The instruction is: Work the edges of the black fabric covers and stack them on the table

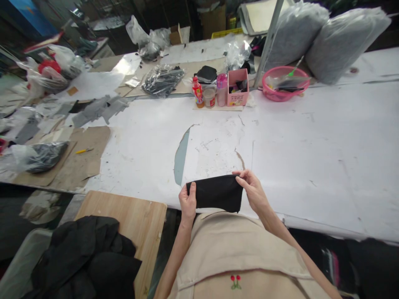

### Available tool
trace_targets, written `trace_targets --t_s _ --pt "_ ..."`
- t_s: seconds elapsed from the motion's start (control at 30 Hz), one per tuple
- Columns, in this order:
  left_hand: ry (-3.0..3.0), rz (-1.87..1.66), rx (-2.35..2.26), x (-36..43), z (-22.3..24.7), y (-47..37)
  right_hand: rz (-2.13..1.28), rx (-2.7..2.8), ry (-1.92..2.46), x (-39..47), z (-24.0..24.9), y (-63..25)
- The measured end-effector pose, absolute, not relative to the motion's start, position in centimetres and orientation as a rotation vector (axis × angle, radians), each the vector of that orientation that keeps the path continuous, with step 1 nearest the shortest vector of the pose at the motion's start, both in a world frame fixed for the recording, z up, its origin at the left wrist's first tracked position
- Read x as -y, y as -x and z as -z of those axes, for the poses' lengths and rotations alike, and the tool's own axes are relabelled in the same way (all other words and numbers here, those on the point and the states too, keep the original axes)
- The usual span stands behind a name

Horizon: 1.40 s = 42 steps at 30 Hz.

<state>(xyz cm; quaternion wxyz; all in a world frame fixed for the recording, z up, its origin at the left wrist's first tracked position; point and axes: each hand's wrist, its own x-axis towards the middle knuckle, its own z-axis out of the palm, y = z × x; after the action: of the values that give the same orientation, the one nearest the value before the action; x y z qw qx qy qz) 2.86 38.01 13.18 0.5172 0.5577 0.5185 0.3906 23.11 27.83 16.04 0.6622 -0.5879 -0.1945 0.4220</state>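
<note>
A rectangular piece of black fabric (216, 193) is stretched between my two hands, just above the near edge of the white-covered table (289, 162). My left hand (188, 202) grips its left end, thumb lying on top of the cloth. At the upper right corner, my right hand (252, 189) pinches the fabric between thumb and fingers. The cloth's lower edge hangs in front of the beige apron (230, 253). A heap of black fabric (90, 257) lies to the lower left.
Beside the heap is a wooden board (131, 220). A yellow cutter (84, 150) rests on brown cardboard (93, 139) at left. Farther back stand a red-capped bottle (198, 93), a pink box (237, 88) and a pink basket (285, 93). Stuffed plastic bags (346, 41) sit at back right.
</note>
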Motion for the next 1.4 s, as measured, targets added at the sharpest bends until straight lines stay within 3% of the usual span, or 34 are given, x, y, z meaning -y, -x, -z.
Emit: trace_targets --t_s 0.47,0.83,1.4 --pt "-1.476 -0.967 -1.240 -37.3 -14.6 -3.6 -0.648 0.623 1.567 -27.8 -15.0 -23.8" --pt "-1.511 -0.936 -1.263 -37.2 -15.0 -3.8 -0.797 0.593 1.534 -27.7 -14.8 -24.2" --pt "-1.476 -0.932 -1.273 -37.0 -14.2 -4.0 -0.650 0.761 1.682 -27.6 -13.6 -24.4"
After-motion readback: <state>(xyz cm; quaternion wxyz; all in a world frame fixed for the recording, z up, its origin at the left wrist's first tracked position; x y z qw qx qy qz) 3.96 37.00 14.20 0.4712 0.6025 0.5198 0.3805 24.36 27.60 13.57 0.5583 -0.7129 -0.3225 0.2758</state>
